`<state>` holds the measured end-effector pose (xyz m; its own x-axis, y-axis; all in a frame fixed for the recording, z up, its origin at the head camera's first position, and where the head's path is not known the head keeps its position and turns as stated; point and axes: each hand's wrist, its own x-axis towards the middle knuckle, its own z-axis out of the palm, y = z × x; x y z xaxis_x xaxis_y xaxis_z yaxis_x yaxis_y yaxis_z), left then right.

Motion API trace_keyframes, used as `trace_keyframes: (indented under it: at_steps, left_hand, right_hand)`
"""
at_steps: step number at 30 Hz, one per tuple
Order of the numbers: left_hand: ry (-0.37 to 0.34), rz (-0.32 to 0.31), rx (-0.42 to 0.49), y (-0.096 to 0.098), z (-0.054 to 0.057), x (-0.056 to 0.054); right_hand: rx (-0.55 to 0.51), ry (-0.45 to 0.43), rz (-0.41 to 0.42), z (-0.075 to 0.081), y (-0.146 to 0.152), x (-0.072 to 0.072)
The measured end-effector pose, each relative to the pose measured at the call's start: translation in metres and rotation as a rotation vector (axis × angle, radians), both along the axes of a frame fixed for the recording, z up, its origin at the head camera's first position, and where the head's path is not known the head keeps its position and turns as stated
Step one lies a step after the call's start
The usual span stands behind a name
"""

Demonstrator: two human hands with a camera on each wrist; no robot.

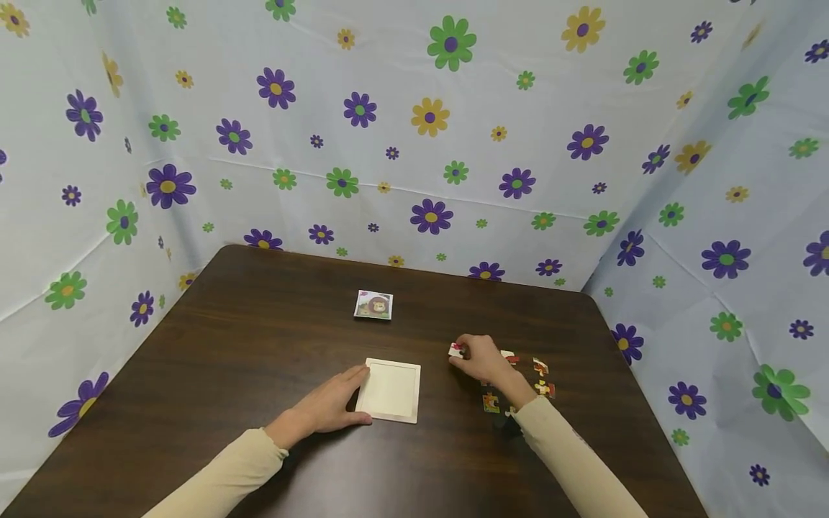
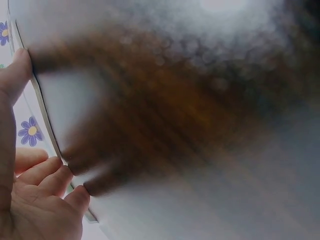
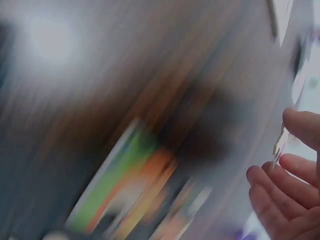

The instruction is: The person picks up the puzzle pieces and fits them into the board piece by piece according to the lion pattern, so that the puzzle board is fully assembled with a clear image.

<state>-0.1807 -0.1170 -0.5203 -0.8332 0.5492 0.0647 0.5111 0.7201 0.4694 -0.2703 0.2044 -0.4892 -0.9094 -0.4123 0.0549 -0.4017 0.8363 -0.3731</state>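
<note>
A cream square puzzle tray [image 1: 388, 391] with a raised rim lies flat on the dark table. My left hand [image 1: 330, 400] rests at the tray's left side, thumb and fingers spread along its edge; in the left wrist view the fingertips [image 2: 75, 197] meet the thin tray edge. To the right of the tray, my right hand [image 1: 482, 357] pinches a jigsaw piece [image 1: 456, 350], white with a pink patch, between thumb and fingers. In the right wrist view the piece [image 3: 280, 142] appears edge-on. More jigsaw pieces [image 1: 491, 403] lie around and beneath the right wrist, some of them hidden by it.
A small picture card [image 1: 373, 305] showing a lion lies farther back on the brown wooden table [image 1: 291, 316]. Flowered curtains [image 1: 388, 144] hang along the table's back and sides. Several loose pieces [image 1: 544, 388] lie right of the right forearm.
</note>
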Motion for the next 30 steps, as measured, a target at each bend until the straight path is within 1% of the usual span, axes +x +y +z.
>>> trace_keyframes:
  at_steps: [2,5,7,10,15,18,22,25,30]
  left_hand:
    - [-0.005,0.0,0.005,0.002,-0.001,0.001]
    - [-0.009,-0.005,0.007,0.004,-0.001,0.0]
    - [-0.018,-0.005,0.004,0.005,-0.002,0.0]
    - [-0.019,-0.003,0.008,0.005,-0.003,-0.001]
    - [-0.019,-0.005,0.009,0.002,-0.005,0.003]
    - [-0.024,-0.01,0.019,0.001,-0.005,0.005]
    - [-0.027,-0.008,0.036,0.0,-0.005,0.007]
    - [-0.027,-0.005,0.031,-0.001,-0.004,0.007]
    - [-0.012,-0.003,0.024,0.0,-0.001,0.004]
  right_hand:
    - [-0.023,0.017,0.071,0.0,-0.019,0.008]
    - [-0.028,0.022,0.154,0.001,-0.048,0.018]
    - [-0.018,0.024,0.195,-0.001,-0.065,0.023]
    - [-0.007,0.035,0.231,-0.005,-0.085,0.028]
    - [0.036,0.079,0.245,-0.014,-0.105,0.033]
    - [0.073,0.121,0.249,-0.02,-0.114,0.036]
    - [0.1,0.197,0.272,-0.026,-0.124,0.039]
    - [0.119,0.242,0.282,-0.03,-0.127,0.04]
    - [0.153,0.262,0.257,-0.03,-0.126,0.041]
